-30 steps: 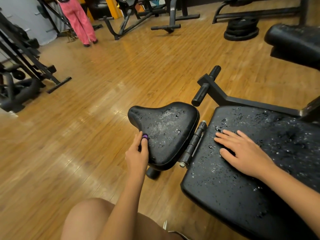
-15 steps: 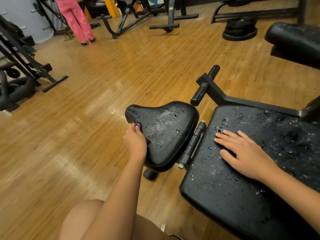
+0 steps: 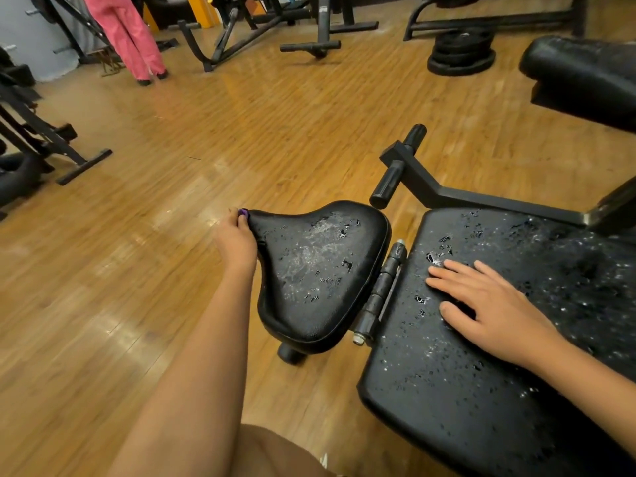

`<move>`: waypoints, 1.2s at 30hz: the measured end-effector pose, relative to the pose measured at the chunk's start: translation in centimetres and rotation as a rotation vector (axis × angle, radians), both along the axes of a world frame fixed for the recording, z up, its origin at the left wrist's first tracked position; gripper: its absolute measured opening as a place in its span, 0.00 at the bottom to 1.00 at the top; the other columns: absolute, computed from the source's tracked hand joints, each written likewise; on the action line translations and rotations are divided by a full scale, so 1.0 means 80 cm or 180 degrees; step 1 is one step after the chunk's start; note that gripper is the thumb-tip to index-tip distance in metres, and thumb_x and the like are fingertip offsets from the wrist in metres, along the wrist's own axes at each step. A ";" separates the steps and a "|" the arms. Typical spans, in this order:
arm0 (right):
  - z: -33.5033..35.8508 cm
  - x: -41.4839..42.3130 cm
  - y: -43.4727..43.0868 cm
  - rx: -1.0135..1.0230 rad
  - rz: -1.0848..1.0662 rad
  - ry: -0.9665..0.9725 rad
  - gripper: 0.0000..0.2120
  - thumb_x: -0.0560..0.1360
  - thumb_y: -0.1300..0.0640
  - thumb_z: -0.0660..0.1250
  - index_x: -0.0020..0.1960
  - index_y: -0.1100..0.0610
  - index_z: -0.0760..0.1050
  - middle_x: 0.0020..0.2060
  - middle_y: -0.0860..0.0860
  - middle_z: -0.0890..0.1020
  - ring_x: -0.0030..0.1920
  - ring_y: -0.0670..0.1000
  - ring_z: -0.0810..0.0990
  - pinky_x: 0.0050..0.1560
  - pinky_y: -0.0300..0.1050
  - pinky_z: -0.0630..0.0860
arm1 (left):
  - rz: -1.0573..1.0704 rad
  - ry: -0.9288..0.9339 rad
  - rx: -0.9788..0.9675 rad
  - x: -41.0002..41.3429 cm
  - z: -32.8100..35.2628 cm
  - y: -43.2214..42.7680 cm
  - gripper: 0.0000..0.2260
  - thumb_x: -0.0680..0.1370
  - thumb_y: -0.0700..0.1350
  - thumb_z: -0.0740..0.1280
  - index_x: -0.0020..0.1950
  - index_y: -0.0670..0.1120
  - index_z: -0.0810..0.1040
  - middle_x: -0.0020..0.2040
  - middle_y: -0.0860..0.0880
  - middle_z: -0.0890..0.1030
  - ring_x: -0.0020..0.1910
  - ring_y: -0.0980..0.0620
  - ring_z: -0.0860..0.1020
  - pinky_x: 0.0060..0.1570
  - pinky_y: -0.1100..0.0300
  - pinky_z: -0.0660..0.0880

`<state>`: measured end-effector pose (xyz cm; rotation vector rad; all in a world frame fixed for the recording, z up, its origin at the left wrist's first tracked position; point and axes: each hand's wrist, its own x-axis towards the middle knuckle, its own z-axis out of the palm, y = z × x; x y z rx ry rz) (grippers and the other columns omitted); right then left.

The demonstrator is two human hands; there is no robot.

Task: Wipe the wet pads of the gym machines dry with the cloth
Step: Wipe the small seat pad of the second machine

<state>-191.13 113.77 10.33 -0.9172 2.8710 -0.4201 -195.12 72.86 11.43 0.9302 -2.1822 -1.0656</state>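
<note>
Two black pads sit side by side, both w/ water drops on them. The small seat pad (image 3: 320,270) is in the middle. The big pad (image 3: 481,407) is to its right, w/ a black hinge (image 3: 382,290) between them. The seat pad also has a dull whitish wet patch on top.

The left hand (image 3: 235,241) is at the far left tip of the seat pad. Its fingers are curled in tight, and a small purple bit (image 3: 243,212) pokes out at the fingertips, pinched right against the pad's tip. It's too small to tell if it's the cloth.

The right hand (image 3: 492,311) lies flat on the big pad near the hinge, fingers straight & a bit spread, holding nothing. Drops lie all round it.

A black bar w/ two grips (image 3: 406,170) sticks out past the big pad. Another black pad (image 3: 585,74) is at far right. The wood floor (image 3: 172,235) is shiny. Far off there's a stack of weight plates (image 3: 461,53) & a person in pink trousers (image 3: 130,36) at far left. A bare knee (image 3: 275,456) shows at the near edge.
</note>
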 end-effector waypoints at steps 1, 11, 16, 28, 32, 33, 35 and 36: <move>0.000 0.001 0.000 0.0020 0.0003 0.0001 0.29 0.76 0.36 0.42 0.74 0.39 0.60 0.73 0.33 0.56 0.74 0.33 0.46 0.76 0.42 0.38 | -0.0100 0.0016 0.0025 0.008 -0.002 0.002 0.09 0.84 0.42 0.58 0.51 0.49 0.78 0.44 0.62 0.72 0.42 0.65 0.70 0.54 0.59 0.64; 0.003 0.004 0.000 0.0048 0.0018 0.0017 0.31 0.75 0.35 0.40 0.75 0.41 0.61 0.73 0.33 0.56 0.75 0.35 0.48 0.77 0.44 0.41 | -0.0515 -0.0172 -0.0043 0.082 -0.017 0.054 0.19 0.84 0.47 0.58 0.75 0.47 0.69 0.75 0.48 0.68 0.73 0.48 0.69 0.69 0.62 0.63; 0.006 0.005 0.000 0.0050 0.0038 -0.0003 0.33 0.74 0.35 0.39 0.75 0.42 0.62 0.74 0.35 0.57 0.75 0.36 0.49 0.76 0.44 0.41 | -0.0739 -0.0452 -0.0232 0.112 -0.009 0.080 0.20 0.84 0.47 0.58 0.77 0.50 0.66 0.75 0.48 0.68 0.68 0.44 0.74 0.67 0.51 0.70; 0.007 0.006 0.001 0.0066 0.0055 -0.0003 0.33 0.74 0.35 0.39 0.75 0.42 0.61 0.74 0.35 0.57 0.75 0.36 0.49 0.77 0.45 0.42 | -0.0720 -0.0891 -0.0562 0.146 -0.013 0.117 0.21 0.85 0.45 0.55 0.79 0.49 0.62 0.80 0.49 0.58 0.79 0.47 0.57 0.71 0.53 0.62; 0.006 0.005 0.000 0.0111 0.0050 0.0003 0.31 0.76 0.36 0.41 0.75 0.42 0.60 0.75 0.36 0.57 0.75 0.35 0.47 0.76 0.44 0.40 | -0.0632 -0.0575 -0.0361 0.135 -0.015 0.111 0.19 0.85 0.44 0.56 0.77 0.48 0.66 0.79 0.50 0.62 0.78 0.49 0.58 0.73 0.55 0.59; 0.006 0.005 0.000 0.0088 0.0048 0.0002 0.31 0.75 0.36 0.40 0.75 0.42 0.60 0.74 0.36 0.57 0.74 0.35 0.47 0.76 0.43 0.39 | -0.0622 -0.0507 -0.0310 0.129 -0.014 0.106 0.19 0.85 0.44 0.56 0.77 0.48 0.66 0.78 0.50 0.62 0.78 0.48 0.60 0.73 0.55 0.59; 0.006 0.005 0.000 0.0067 0.0060 -0.0003 0.33 0.74 0.35 0.38 0.75 0.41 0.59 0.73 0.34 0.55 0.74 0.35 0.47 0.75 0.42 0.38 | -0.0662 -0.0429 -0.0246 0.115 -0.011 0.087 0.19 0.85 0.43 0.56 0.77 0.47 0.67 0.78 0.49 0.63 0.77 0.47 0.62 0.73 0.55 0.59; 0.006 0.005 0.000 0.0072 0.0062 -0.0006 0.33 0.73 0.35 0.37 0.75 0.40 0.59 0.73 0.33 0.54 0.74 0.34 0.46 0.75 0.41 0.38 | -0.0725 -0.0435 -0.0289 0.107 -0.007 0.077 0.19 0.85 0.43 0.56 0.77 0.47 0.66 0.78 0.49 0.63 0.77 0.48 0.61 0.74 0.55 0.58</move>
